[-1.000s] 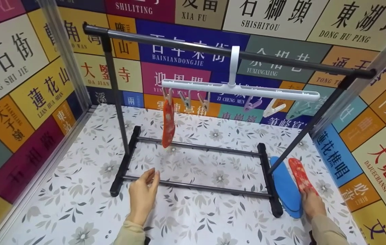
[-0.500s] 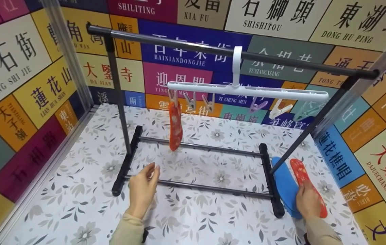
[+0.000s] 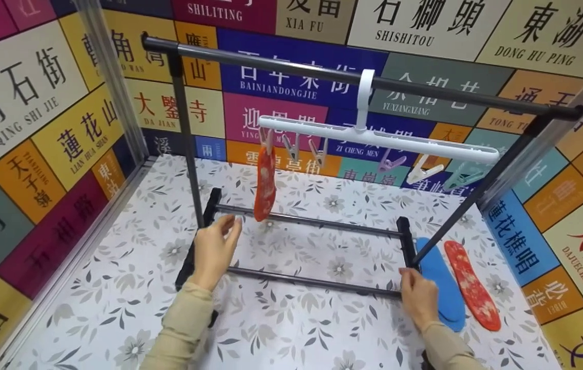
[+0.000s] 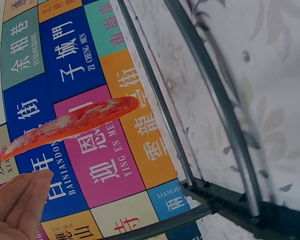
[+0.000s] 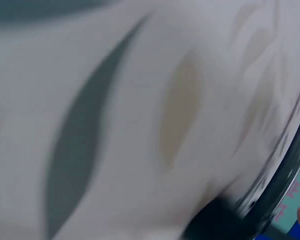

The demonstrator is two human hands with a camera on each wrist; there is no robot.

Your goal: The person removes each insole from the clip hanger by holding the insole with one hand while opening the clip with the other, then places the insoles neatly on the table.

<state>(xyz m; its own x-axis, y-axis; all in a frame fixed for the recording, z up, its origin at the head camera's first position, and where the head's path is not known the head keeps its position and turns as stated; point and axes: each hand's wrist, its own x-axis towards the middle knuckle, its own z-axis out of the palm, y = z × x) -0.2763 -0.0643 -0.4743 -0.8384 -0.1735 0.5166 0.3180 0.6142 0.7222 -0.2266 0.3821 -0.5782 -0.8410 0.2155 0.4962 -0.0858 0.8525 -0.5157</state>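
Observation:
In the head view, my left hand (image 3: 214, 249) is raised beside the left post of a dark metal rack, fingers loosely bent around nothing. Just beyond it, a red patterned insole (image 3: 265, 185) hangs from a clothespin (image 3: 266, 141) at the left end of a white hanger (image 3: 373, 137). The left wrist view has this insole (image 4: 75, 122) close to my fingers (image 4: 32, 200), with a gap between. My right hand (image 3: 419, 298) hovers by the rack's right foot, its fingers loosely bent with nothing visible in them. Beside it lie blue insoles (image 3: 440, 282), seemingly overlapping, and another red insole (image 3: 476, 288).
The hanger hooks over the rack's top bar (image 3: 281, 64). Several more clothespins hang from it, including a purple one (image 3: 391, 162) and a white one (image 3: 425, 169). Lower rails (image 3: 317, 281) join the rack's feet. Sign-covered walls enclose the floral tabletop (image 3: 281, 329).
My right hand has come off the red insole on the table and shifted left toward the rack's foot. My left hand has risen slightly toward the hanging insole.

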